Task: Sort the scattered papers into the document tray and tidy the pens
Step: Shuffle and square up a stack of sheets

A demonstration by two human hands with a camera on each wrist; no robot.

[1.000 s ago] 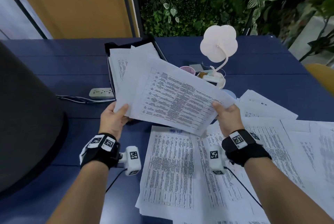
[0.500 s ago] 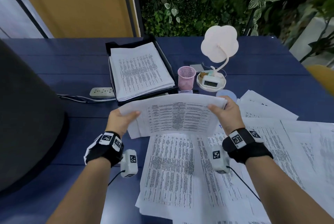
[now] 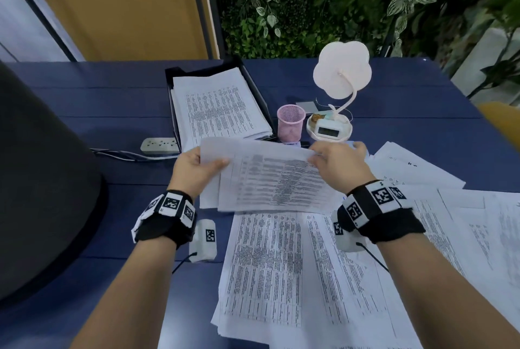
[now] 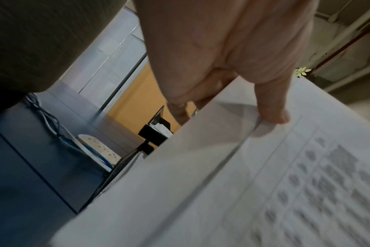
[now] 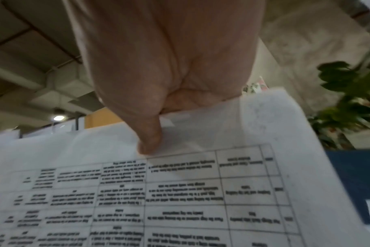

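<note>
White printed sheets (image 3: 277, 179), a thin sheaf, raised between my two hands above the blue table (image 3: 92, 112).
My left hand (image 3: 194, 170) and right hand (image 3: 339, 164) pinch its top corners, thumbs on top; black document tray (image 3: 254, 86), already stacked, at 12 o'clock; loose printed pages (image 3: 281, 270) at 6.

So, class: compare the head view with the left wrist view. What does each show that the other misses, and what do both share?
Only the head view shows the right hand, the pink pen cup, the lamp and the loose papers on the table. Only the left wrist view shows the left thumb up close, pressing the held sheets. Both show the left hand, the document tray and the power strip.
</note>
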